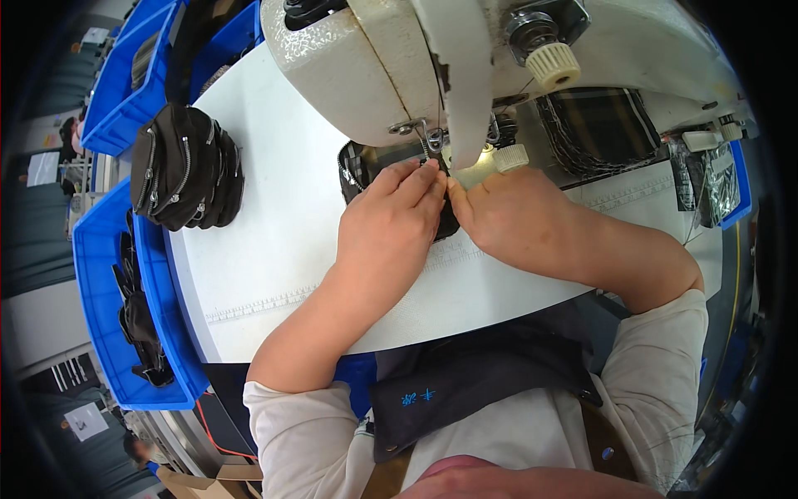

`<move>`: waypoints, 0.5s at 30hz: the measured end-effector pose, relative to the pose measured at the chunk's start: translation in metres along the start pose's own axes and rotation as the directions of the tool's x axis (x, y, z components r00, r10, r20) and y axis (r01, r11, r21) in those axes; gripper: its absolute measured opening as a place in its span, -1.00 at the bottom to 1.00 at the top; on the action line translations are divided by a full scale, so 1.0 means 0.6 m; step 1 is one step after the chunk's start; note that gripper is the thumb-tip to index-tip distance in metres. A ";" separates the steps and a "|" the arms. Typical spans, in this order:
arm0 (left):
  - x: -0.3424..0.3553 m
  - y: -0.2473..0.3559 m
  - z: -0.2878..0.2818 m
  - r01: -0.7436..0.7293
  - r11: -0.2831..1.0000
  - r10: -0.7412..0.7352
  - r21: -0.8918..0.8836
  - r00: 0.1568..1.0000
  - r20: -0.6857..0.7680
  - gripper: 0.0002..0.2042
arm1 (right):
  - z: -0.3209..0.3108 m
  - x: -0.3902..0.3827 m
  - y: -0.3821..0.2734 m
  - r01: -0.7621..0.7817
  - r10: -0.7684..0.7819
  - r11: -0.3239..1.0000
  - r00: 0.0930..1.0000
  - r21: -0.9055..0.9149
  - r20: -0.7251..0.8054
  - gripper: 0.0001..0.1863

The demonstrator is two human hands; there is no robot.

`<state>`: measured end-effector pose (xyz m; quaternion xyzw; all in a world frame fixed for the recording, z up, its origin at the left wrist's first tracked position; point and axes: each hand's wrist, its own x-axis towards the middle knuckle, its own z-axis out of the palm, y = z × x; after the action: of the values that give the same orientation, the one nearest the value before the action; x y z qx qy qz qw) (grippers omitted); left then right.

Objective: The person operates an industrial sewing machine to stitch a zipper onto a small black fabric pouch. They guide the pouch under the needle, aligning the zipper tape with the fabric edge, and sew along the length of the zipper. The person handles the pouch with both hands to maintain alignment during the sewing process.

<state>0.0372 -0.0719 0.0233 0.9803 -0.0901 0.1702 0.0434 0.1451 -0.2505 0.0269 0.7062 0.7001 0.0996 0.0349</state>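
Observation:
A dark fabric piece with a zipper [356,158] lies on the white table under the needle area of a cream sewing machine [349,75]. My left hand [392,206] rests over it, fingers together and bent, their tips pressing the cloth close to the presser foot [433,137]. From the other side my right hand [517,214] is closed, thumb and finger pinching the cloth's edge beside the left fingertips. Both hands nearly touch there. My fingers and palms hide much of the piece.
Zippered dark pouch pieces [187,170] are stacked at the table's left. A pile of checked fabric panels [598,129] lies right of the needle. Blue bins [104,308] flank the left edge; another blue bin [738,187] with plastic-wrapped material stands at right. A ruler strip [274,301] runs along the table.

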 end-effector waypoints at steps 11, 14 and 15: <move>0.008 -0.021 0.020 0.061 0.998 -0.061 0.009 0.998 -0.030 -0.71 | 0.015 0.006 0.008 -0.108 0.110 0.994 0.991 0.025 -0.073 -0.70; 0.010 -0.028 0.023 0.069 0.998 -0.069 -0.009 0.997 -0.038 -0.72 | 0.020 0.008 0.010 -0.111 0.113 0.993 0.990 0.025 -0.088 -0.65; 0.011 -0.029 0.023 0.069 0.997 -0.070 -0.016 0.997 -0.041 -0.73 | 0.023 0.008 0.011 -0.109 0.111 0.994 0.990 0.031 -0.090 -0.63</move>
<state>0.0512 -0.0573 0.0117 0.9787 -0.0562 0.1884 0.0582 0.1543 -0.2445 0.0152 0.7389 0.6621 0.1245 -0.0120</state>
